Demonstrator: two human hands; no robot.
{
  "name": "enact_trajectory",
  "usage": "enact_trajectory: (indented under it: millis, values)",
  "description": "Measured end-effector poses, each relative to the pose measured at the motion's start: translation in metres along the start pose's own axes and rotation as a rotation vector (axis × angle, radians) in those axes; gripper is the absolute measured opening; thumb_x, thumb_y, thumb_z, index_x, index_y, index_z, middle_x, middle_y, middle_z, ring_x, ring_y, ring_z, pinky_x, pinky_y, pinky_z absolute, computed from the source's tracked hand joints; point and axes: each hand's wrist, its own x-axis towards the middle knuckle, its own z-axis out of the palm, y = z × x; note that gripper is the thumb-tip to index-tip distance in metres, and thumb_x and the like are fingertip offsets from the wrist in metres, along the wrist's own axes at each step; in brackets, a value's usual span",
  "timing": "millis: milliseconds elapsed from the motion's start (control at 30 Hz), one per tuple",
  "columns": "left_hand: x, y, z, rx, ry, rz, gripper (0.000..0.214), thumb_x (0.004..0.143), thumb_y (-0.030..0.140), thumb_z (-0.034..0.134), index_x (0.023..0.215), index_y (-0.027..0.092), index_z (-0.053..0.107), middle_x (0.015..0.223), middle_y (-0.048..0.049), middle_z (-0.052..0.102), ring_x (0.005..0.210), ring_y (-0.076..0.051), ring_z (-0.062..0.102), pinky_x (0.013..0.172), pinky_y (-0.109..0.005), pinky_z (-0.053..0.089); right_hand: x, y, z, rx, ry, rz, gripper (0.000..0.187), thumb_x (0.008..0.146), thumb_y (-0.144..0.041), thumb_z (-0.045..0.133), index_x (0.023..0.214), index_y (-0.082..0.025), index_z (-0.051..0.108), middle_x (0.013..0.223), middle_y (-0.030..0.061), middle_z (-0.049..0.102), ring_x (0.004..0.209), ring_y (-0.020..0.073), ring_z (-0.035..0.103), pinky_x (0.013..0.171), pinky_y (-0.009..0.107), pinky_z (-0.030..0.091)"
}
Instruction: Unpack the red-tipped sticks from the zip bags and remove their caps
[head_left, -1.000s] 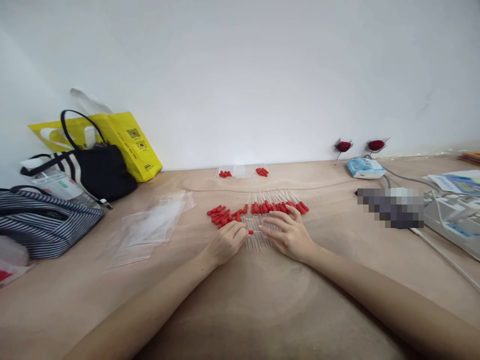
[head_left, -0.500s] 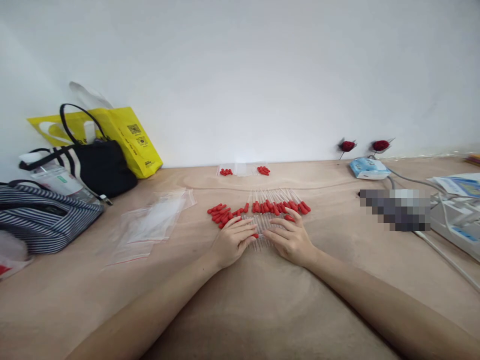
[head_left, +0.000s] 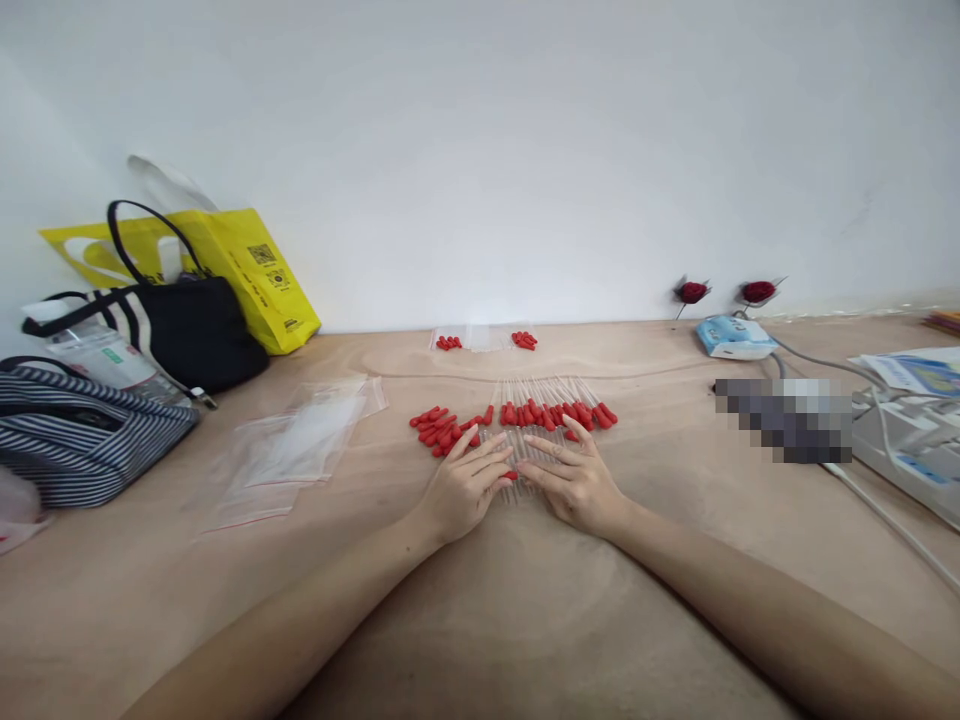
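My left hand pinches a red rubber bulb at its fingertips; the thumb side is partly hidden. Close against it, my right hand has its fingertips at the bulb's open side, apparently gripping a thin glass tube, mostly covered by the fingers. Beneath both hands lies a row of clear glass tubes. Loose red bulbs are heaped just beyond my left hand. Past my right hand, glass droppers with red bulbs lie side by side, their tips toward the wall.
Clear zip bags lie spread at the left. Behind them stand a striped pouch, a black bag and a yellow bag. Bagged red bulbs sit by the wall. A tissue pack and a power strip are at the right.
The view has shifted slightly. Both hands stay together over the glass tubes, with the fingertips a little closer around the red bulb.
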Motion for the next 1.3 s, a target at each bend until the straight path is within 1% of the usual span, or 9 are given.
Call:
enact_trajectory:
  millis: [233, 500, 667, 800, 867, 933, 1067, 1167, 1300]
  values:
    - [-0.001, 0.002, -0.006, -0.047, -0.012, -0.001, 0.013, 0.083, 0.015, 0.046, 0.081, 0.017, 0.059, 0.098, -0.0036, 0.066, 0.105, -0.018, 0.054, 0.102, -0.046, 0.026, 0.0, -0.001, -0.002, 0.03, -0.008, -0.018, 0.02, 0.082, -0.013, 0.045, 0.09, -0.021, 0.061, 0.081, -0.0012, 0.069, 0.104, 0.0137, 0.054, 0.105, 0.047, 0.016]
    - [-0.002, 0.003, -0.007, -0.069, -0.047, -0.008, 0.019, 0.083, 0.01, 0.042, 0.086, 0.017, 0.059, 0.098, -0.0037, 0.066, 0.109, -0.017, 0.051, 0.103, -0.044, 0.027, 0.002, -0.003, -0.001, 0.071, -0.003, -0.009, 0.02, 0.082, -0.012, 0.044, 0.09, -0.02, 0.06, 0.082, -0.0002, 0.069, 0.105, 0.0147, 0.053, 0.104, 0.048, 0.016]
    - [-0.009, -0.002, -0.013, -0.014, -0.022, -0.039, 0.021, 0.082, 0.006, 0.038, 0.086, 0.015, 0.056, 0.101, -0.0065, 0.064, 0.109, -0.018, 0.051, 0.102, -0.045, 0.028, -0.005, 0.006, -0.008, 0.078, 0.003, 0.027, 0.022, 0.08, -0.008, 0.044, 0.091, -0.019, 0.059, 0.079, -0.0007, 0.068, 0.104, 0.0165, 0.053, 0.1, 0.046, 0.021]
    - [-0.015, -0.004, -0.015, 0.005, 0.031, -0.036, 0.016, 0.083, 0.012, 0.043, 0.089, 0.017, 0.056, 0.101, -0.0069, 0.062, 0.103, -0.019, 0.053, 0.092, -0.04, 0.04, -0.012, 0.013, -0.012, -0.025, -0.016, 0.173, 0.018, 0.081, -0.018, 0.048, 0.092, -0.023, 0.062, 0.067, -0.0011, 0.064, 0.076, 0.0136, 0.057, 0.085, 0.037, 0.032]
    - [-0.015, -0.003, -0.014, -0.005, 0.089, -0.094, 0.016, 0.083, 0.016, 0.045, 0.094, 0.019, 0.057, 0.094, -0.0066, 0.059, 0.091, -0.016, 0.056, 0.079, -0.032, 0.047, -0.013, 0.013, -0.01, -0.092, -0.033, 0.22, 0.019, 0.082, -0.023, 0.049, 0.095, -0.024, 0.063, 0.056, -0.0023, 0.058, 0.06, 0.0108, 0.051, 0.075, 0.032, 0.033]
    - [-0.014, -0.003, -0.013, -0.014, 0.161, -0.199, 0.02, 0.083, 0.017, 0.046, 0.099, 0.019, 0.056, 0.088, -0.0059, 0.053, 0.079, -0.013, 0.055, 0.067, -0.026, 0.049, -0.013, 0.013, -0.008, -0.126, -0.05, 0.26, 0.024, 0.083, -0.021, 0.046, 0.101, -0.023, 0.061, 0.053, -0.0023, 0.053, 0.055, 0.0105, 0.048, 0.068, 0.03, 0.032]
    - [-0.007, -0.015, -0.017, 0.005, 0.215, -0.326, 0.028, 0.084, 0.015, 0.04, 0.108, 0.017, 0.054, 0.089, -0.0071, 0.048, 0.081, -0.014, 0.053, 0.071, -0.029, 0.048, -0.011, 0.016, -0.002, -0.072, -0.095, 0.337, 0.035, 0.082, -0.012, 0.036, 0.113, -0.015, 0.053, 0.07, 0.0033, 0.06, 0.066, 0.0129, 0.053, 0.066, 0.029, 0.032]
    - [0.001, -0.039, -0.025, 0.001, 0.147, -0.499, 0.027, 0.082, 0.02, 0.041, 0.106, 0.016, 0.053, 0.087, -0.0065, 0.053, 0.081, -0.016, 0.054, 0.073, -0.031, 0.047, -0.005, 0.016, 0.004, 0.001, -0.068, 0.418, 0.027, 0.082, -0.017, 0.038, 0.1, -0.016, 0.058, 0.072, 0.0039, 0.064, 0.063, 0.0126, 0.055, 0.069, 0.03, 0.032]
    - [0.013, -0.073, -0.031, -0.077, -0.067, -0.751, 0.023, 0.075, 0.028, 0.05, 0.094, 0.016, 0.055, 0.079, -0.0026, 0.06, 0.068, -0.014, 0.056, 0.064, -0.026, 0.047, 0.01, 0.012, 0.011, 0.049, -0.032, 0.495, 0.02, 0.082, -0.021, 0.043, 0.078, -0.019, 0.063, 0.06, -0.0007, 0.063, 0.052, 0.0093, 0.051, 0.073, 0.03, 0.029]
